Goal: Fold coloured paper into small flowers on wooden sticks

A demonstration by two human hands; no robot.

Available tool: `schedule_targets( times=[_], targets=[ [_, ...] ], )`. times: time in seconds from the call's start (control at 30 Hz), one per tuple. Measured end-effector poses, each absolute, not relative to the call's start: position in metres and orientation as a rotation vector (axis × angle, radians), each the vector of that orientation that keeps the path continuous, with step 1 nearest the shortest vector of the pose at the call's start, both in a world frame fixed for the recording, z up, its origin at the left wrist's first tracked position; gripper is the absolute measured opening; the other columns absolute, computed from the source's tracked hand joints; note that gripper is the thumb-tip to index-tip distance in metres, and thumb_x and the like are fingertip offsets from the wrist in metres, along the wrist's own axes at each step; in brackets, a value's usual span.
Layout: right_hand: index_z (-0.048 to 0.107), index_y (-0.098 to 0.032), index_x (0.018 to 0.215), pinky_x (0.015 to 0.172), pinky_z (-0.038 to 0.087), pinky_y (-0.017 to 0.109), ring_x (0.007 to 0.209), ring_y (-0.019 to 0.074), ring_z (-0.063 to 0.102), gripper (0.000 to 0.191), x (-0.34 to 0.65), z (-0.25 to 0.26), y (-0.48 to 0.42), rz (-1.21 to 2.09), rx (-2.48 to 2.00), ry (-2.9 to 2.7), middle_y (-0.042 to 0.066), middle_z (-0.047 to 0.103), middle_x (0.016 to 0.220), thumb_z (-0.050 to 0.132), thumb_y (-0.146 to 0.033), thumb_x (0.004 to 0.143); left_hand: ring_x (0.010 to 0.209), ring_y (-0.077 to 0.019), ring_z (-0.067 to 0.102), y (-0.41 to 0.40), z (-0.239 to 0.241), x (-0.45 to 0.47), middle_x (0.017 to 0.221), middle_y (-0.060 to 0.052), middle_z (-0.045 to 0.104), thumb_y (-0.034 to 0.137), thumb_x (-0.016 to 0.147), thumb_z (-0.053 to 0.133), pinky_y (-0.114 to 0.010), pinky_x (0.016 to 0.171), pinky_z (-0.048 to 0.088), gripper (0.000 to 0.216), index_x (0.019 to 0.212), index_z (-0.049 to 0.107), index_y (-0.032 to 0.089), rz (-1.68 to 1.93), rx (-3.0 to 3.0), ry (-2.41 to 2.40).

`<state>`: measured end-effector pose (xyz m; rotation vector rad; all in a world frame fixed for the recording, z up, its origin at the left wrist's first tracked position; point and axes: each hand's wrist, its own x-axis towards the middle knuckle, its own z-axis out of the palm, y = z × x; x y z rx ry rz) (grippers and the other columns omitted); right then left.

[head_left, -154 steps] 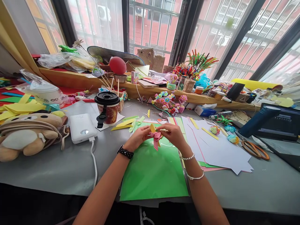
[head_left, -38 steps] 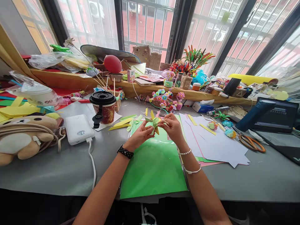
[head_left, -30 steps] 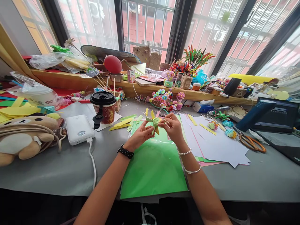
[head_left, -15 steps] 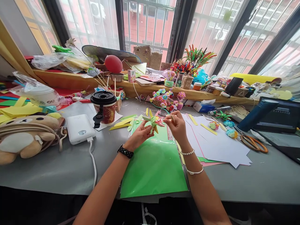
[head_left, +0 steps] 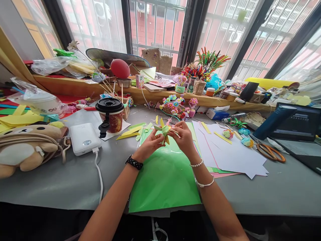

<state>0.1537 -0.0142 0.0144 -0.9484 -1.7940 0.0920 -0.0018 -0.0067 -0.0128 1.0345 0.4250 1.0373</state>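
Observation:
A folded paper star (head_left: 165, 130) with green and yellow points is held above the green sheet (head_left: 164, 180). My left hand (head_left: 151, 143) is closed on the star's lower left side, thumb and fingers pinching it. At the star's right side, my right hand (head_left: 183, 136) is closed in a pinch, its fingertips against the paper. A thin pale stick-like piece shows between those right fingertips; its exact kind is too small to make out. Yellow paper strips (head_left: 130, 132) lie to the left of the star.
A lidded cup (head_left: 110, 115) and a white power bank (head_left: 84, 139) with a cable stand left. White paper sheets (head_left: 225, 150), orange-handled scissors (head_left: 271, 152) and a laptop (head_left: 299, 124) lie right. Behind are craft flowers (head_left: 175, 106) and a cluttered windowsill.
My right hand has moved left and slightly down, from beside the paper star to touching it. My left hand keeps its grip, and the star has turned a little.

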Motion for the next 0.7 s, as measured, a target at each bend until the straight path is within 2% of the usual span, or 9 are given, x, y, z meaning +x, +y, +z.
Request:
schedule_targets(
  times=[0.47, 0.57, 0.63, 0.7],
  targets=[
    [0.064, -0.018, 0.075, 0.058, 0.043, 0.024, 0.067, 0.0111, 0.047, 0.008, 0.15, 0.013, -0.015, 0.078, -0.905, -1.716, 0.002, 0.044, 0.079, 0.059, -0.024, 0.074, 0.065, -0.0073, 0.051, -0.008, -0.011, -0.002, 0.072, 0.003, 0.053, 0.02, 0.07, 0.064, -0.021, 0.062, 0.043, 0.045, 0.111, 0.046, 0.028, 1.031, 1.039, 0.406],
    [0.063, -0.018, 0.074, 0.057, 0.042, 0.023, 0.066, 0.0104, 0.046, 0.008, 0.153, 0.017, -0.016, 0.119, -0.881, -1.758, 0.001, 0.044, 0.079, 0.06, -0.026, 0.074, 0.065, -0.0074, 0.051, -0.007, -0.012, -0.002, 0.072, 0.003, 0.054, 0.019, 0.069, 0.064, -0.021, 0.063, 0.043, 0.041, 0.106, 0.049, 0.026, 1.025, 1.018, 0.399],
    [0.062, -0.018, 0.074, 0.054, 0.04, 0.022, 0.063, 0.009, 0.044, 0.01, 0.157, 0.022, -0.019, 0.176, -0.863, -1.762, 0.001, 0.044, 0.079, 0.061, -0.028, 0.073, 0.066, -0.0076, 0.052, -0.007, -0.013, -0.003, 0.072, 0.003, 0.055, 0.02, 0.068, 0.066, -0.021, 0.064, 0.044, 0.037, 0.101, 0.051, 0.024, 1.036, 0.983, 0.393],
    [0.06, -0.018, 0.076, 0.045, 0.034, 0.021, 0.05, 0.0054, 0.034, 0.014, 0.163, 0.028, -0.021, 0.21, -0.876, -1.703, -0.001, 0.043, 0.077, 0.062, -0.031, 0.072, 0.066, -0.0077, 0.052, -0.007, -0.013, -0.005, 0.07, 0.003, 0.055, 0.021, 0.066, 0.067, -0.021, 0.064, 0.044, 0.036, 0.099, 0.053, 0.024, 1.055, 0.945, 0.379]
  ],
)
